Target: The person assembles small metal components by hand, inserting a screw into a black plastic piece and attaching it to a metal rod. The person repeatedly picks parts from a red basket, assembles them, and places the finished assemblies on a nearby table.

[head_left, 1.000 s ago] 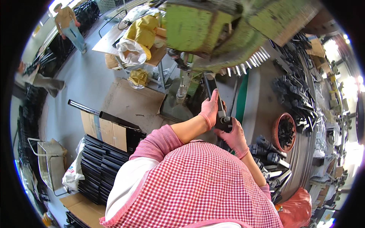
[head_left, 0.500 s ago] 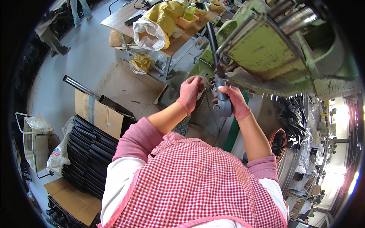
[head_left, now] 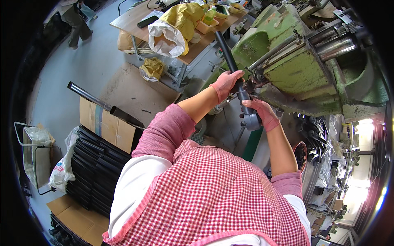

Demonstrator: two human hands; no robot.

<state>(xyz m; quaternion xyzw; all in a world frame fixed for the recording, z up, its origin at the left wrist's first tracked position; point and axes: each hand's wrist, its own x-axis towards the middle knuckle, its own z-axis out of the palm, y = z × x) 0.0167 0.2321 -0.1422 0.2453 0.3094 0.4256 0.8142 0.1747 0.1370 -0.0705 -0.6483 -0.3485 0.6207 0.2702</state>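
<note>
A black metal tube [head_left: 226, 51] slants in front of me, its far end toward the table. At its near end sits a rounded dark grey fitting [head_left: 251, 122]. My left hand [head_left: 227, 85], in a pink glove with bare fingertips, is closed around the tube at mid-length. Lower down, my right hand [head_left: 264, 115], gloved alike, grips the tube's near end by the grey fitting, thumb on top. Just right of the tube stands a green machine [head_left: 291, 78] with shiny metal rods. My hands partly hide where the tube passes close to the machine.
Black tubes [head_left: 96, 164] lie stacked at left beside cardboard, with a longer tube [head_left: 90, 95] jutting out. A wooden table [head_left: 127, 24] at the back holds a yellow sack [head_left: 180, 18] and tubs. Black parts [head_left: 312, 129] hang at right. A person [head_left: 76, 24] stands far left.
My left hand has moved right and closed on the tube. The tube now tilts more, and its fitting has shifted right and slightly nearer. The machine appears farther right in view.
</note>
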